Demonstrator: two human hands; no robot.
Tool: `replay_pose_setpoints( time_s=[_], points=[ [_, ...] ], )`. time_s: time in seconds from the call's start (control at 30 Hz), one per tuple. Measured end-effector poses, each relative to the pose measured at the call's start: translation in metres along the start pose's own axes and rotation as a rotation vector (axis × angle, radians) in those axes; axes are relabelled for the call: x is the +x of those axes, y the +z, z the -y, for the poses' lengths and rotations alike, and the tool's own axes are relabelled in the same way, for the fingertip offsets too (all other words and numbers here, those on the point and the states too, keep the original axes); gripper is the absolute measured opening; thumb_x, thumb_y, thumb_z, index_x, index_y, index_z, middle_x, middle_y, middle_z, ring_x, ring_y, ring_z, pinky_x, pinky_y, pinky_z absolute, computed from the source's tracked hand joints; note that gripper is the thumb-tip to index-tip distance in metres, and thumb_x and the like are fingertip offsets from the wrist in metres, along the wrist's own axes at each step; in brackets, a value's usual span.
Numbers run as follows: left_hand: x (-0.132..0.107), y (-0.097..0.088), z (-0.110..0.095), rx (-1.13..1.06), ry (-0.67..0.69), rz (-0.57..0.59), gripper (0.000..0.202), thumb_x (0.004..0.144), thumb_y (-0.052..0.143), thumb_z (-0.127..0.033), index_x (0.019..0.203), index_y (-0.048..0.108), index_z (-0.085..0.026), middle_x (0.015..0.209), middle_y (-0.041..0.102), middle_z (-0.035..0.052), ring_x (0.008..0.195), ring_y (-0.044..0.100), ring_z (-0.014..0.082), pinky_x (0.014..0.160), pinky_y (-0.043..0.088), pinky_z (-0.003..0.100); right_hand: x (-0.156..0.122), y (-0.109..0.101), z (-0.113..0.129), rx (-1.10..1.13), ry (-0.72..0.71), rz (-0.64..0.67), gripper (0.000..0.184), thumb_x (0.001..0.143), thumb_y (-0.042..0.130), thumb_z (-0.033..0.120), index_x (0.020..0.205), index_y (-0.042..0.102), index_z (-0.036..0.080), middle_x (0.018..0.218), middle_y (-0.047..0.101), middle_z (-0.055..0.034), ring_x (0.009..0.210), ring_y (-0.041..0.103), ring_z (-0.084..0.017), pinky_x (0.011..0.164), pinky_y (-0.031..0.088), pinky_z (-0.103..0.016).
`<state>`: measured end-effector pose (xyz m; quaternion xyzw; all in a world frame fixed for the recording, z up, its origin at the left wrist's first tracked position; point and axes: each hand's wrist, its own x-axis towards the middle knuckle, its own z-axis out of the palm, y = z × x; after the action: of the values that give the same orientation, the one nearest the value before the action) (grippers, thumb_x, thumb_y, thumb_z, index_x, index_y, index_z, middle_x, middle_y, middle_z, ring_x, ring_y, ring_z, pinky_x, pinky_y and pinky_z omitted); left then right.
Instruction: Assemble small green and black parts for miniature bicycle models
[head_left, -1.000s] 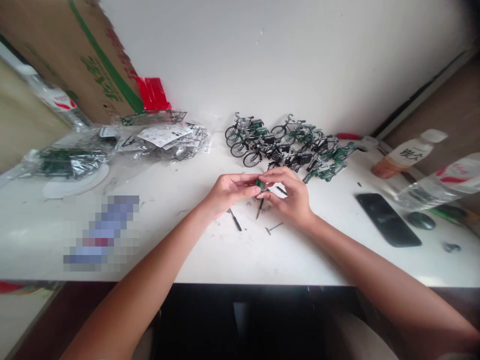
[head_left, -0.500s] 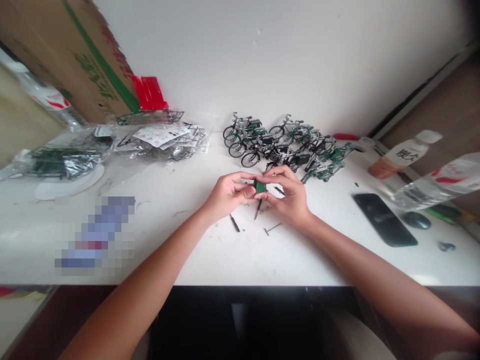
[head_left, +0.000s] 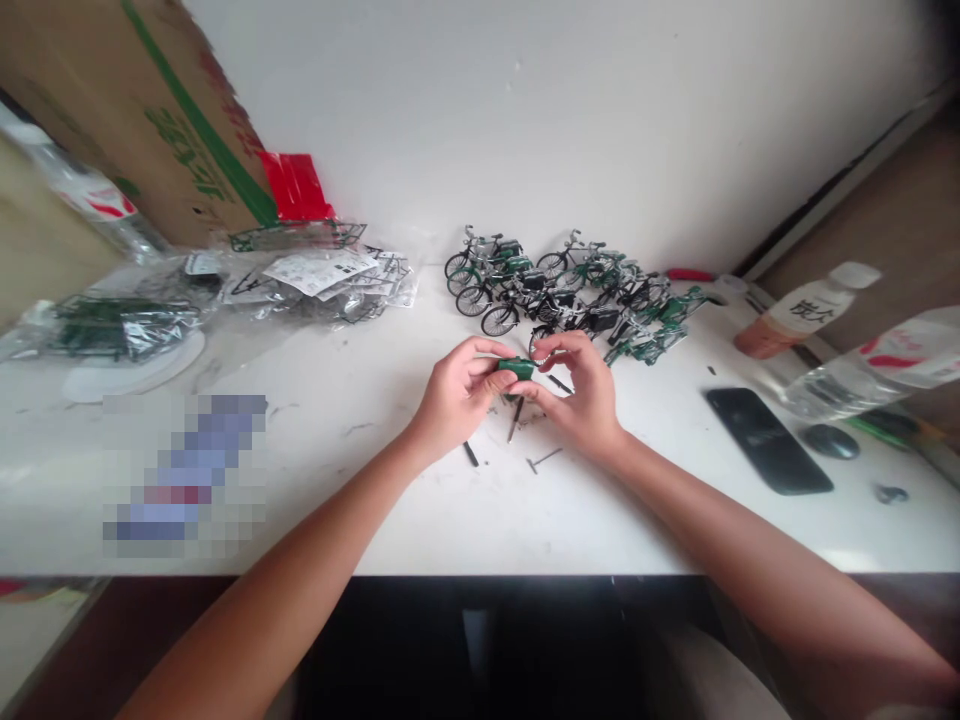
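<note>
My left hand [head_left: 454, 395] and my right hand [head_left: 581, 395] meet over the middle of the white table [head_left: 420, 500]. Both pinch a small green bicycle part [head_left: 517, 368] between thumb and fingers. Loose small metal pieces [head_left: 525, 440] lie on the table just under the hands, among them a dark rod and a T-shaped pin. Behind the hands stands a cluster of finished green and black miniature bicycles [head_left: 562, 290].
Clear plastic bags of parts [head_left: 300, 280] and a cardboard box [head_left: 127, 110] sit at the back left. A black phone [head_left: 769, 440], two plastic bottles [head_left: 806, 310] and a dark cap lie to the right. The table's front edge runs below my forearms.
Both hands have lifted slightly and shifted a little away from me, turning the green part between the fingers. The things on the table have not moved.
</note>
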<state>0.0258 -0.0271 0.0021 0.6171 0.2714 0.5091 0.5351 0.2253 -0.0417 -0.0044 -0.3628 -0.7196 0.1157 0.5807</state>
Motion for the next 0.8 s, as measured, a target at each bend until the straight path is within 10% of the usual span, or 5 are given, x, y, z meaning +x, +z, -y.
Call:
replay_pose_setpoints(
  time_s=[0.37, 0.8],
  points=[
    [-0.001, 0.001, 0.000, 0.077, 0.226, -0.032, 0.020, 0.097, 0.084, -0.031, 0.104, 0.069, -0.018, 0.119, 0.082, 0.0121, 0.111, 0.082, 0.0248, 0.094, 0.069, 0.036, 0.003, -0.001, 0.008, -0.093, -0.137, -0.057, 0.015, 0.101, 0.079, 0.041, 0.107, 0.072, 0.029, 0.108, 0.078, -0.0066, 0.105, 0.072, -0.028, 0.094, 0.057, -0.052],
    [-0.017, 0.024, -0.006, 0.485, 0.650, -0.171, 0.022, 0.095, 0.065, 0.002, 0.103, 0.067, -0.019, 0.097, 0.076, 0.0041, 0.098, 0.081, 0.0177, 0.084, 0.070, 0.029, -0.011, 0.011, 0.019, -0.023, -0.186, -0.107, 0.019, 0.094, 0.061, 0.010, 0.101, 0.055, 0.026, 0.094, 0.061, -0.0034, 0.089, 0.066, -0.023, 0.074, 0.055, -0.041]
  ],
)
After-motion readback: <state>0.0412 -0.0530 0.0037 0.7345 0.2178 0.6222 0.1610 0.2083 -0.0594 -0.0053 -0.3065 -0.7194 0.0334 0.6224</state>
